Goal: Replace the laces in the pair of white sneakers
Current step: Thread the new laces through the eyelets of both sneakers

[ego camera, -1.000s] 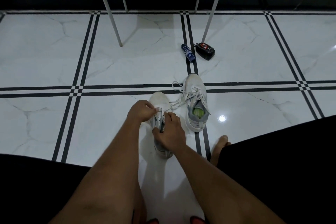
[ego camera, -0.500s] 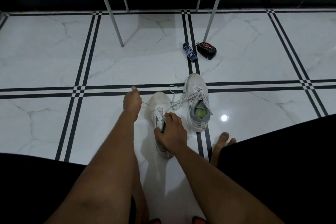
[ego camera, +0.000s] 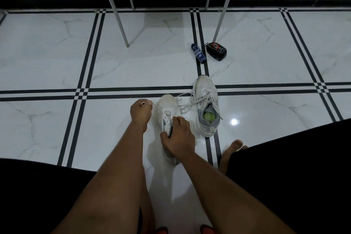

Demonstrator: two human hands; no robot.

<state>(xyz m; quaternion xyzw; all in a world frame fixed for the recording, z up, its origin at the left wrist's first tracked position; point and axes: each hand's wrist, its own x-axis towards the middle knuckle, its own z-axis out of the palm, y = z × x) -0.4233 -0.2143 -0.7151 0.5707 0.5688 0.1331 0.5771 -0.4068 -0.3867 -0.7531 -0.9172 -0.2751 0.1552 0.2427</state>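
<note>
Left hand [ego camera: 141, 112]: fingers curled, pinching a white lace [ego camera: 157, 109] drawn taut up and left from the near sneaker [ego camera: 167, 118].
Right hand [ego camera: 178, 138]: grips that sneaker's collar, pinning it to the floor [ego camera: 57, 62].
Second sneaker [ego camera: 207, 106]: just right of both hands, laces loose.
Beyond the hands: blue tube [ego camera: 198, 53], black case [ego camera: 217, 51], rack leg [ego camera: 117, 15].

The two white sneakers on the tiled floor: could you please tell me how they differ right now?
The near white sneaker is held by the right hand, while the far white sneaker lies untouched. The left hand pinches a white lace drawn from the near sneaker; the far sneaker's laces lie loose, still threaded. The far sneaker's green insole shows; the near sneaker's opening is covered. Both point away, toes scuffed.
</note>
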